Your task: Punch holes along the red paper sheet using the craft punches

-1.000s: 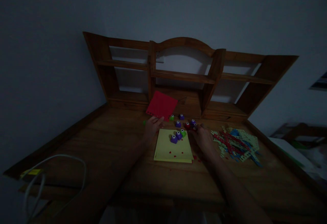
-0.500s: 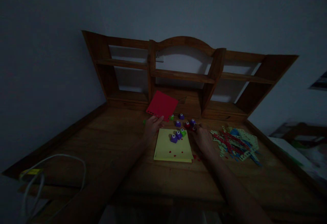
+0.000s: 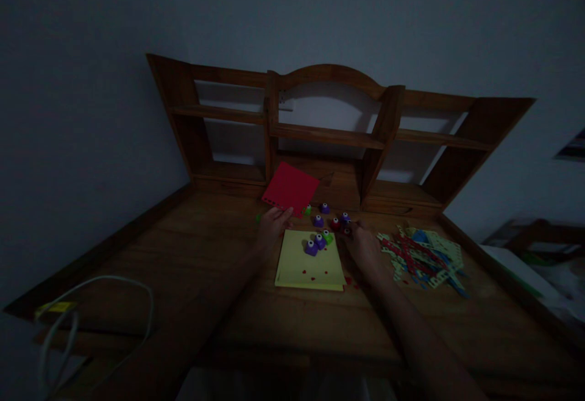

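Pinched at its lower corner by my left hand (image 3: pixel 273 224), a red sheet of paper (image 3: pixel 292 186) is tilted up, with a row of small punched holes along its lower edge. My right hand (image 3: pixel 363 241) has its fingers closed round a dark red craft punch (image 3: pixel 347 230), partly hidden by them. Close by are a red punch (image 3: pixel 336 223) and a purple punch (image 3: pixel 318 221). On the yellow paper stack (image 3: pixel 292 267) between my hands stand two purple punches (image 3: pixel 311 248) and a green punch (image 3: pixel 327 237), with several tiny red cut-outs (image 3: pixel 313 278).
Cut paper strips (image 3: pixel 423 258) in yellow, red and blue lie heaped at the right. A wooden shelf unit (image 3: pixel 326 139) backs the desk. At the far left, a white cable (image 3: pixel 148 294) loops over the front edge. Red scraps (image 3: pixel 350 281) lie beside the stack.
Hardly anything differs. The red sheet and both hands stay almost in place, with only a very slight shift of the sheet.
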Demonstrator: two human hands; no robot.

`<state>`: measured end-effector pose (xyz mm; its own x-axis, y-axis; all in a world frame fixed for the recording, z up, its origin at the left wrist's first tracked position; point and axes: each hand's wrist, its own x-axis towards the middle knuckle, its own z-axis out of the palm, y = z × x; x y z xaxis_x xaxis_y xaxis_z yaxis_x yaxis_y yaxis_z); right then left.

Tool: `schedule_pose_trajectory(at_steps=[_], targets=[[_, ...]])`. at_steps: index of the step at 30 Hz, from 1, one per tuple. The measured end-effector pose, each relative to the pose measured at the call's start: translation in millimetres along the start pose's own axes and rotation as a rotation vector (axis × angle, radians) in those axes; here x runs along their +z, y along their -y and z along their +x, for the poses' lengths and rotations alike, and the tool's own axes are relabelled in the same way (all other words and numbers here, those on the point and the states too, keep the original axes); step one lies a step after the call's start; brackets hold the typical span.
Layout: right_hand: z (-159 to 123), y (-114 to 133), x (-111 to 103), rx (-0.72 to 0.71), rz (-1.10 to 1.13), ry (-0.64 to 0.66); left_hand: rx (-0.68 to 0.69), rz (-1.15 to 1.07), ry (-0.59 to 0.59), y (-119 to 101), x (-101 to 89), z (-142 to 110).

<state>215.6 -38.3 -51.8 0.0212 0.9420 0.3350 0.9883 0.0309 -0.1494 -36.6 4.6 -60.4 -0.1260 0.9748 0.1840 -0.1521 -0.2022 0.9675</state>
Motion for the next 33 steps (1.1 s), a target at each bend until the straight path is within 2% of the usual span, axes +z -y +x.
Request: schedule_pose_trajectory(at_steps=[4,9,12,15,20,24,30,33], targets=[[1,5,-2,-0.040,0.094,-0.056,0.010,0.009,0.001,1,-0.2,1],[0,14,-6,-0.293,0.332,-0.164,0.005,0.019,-0.002,1,0.6,1],[-2,18,-7,-0.452,0.452,-0.103,0.023,0.004,0.012,2,0.7,0],[-4,19,-2,-0.542,0.489,-0.025,0.039,0.002,0.007,4,0.4,0],[-4,19,12,-0.538,0.393,0.015,0.054,0.015,0.021,4,-0.1,0],[-5,22,13,-0.510,0.380,0.010,0.059,0.035,0.026,6,-1.2,1],[-8,29,11,-0.507,0.681,0.002,0.023,0.096,0.007,10,-2.6,3],[-7,33,15,-0.353,0.913,0.022,0.018,0.105,0.052,7,-1.0,2]])
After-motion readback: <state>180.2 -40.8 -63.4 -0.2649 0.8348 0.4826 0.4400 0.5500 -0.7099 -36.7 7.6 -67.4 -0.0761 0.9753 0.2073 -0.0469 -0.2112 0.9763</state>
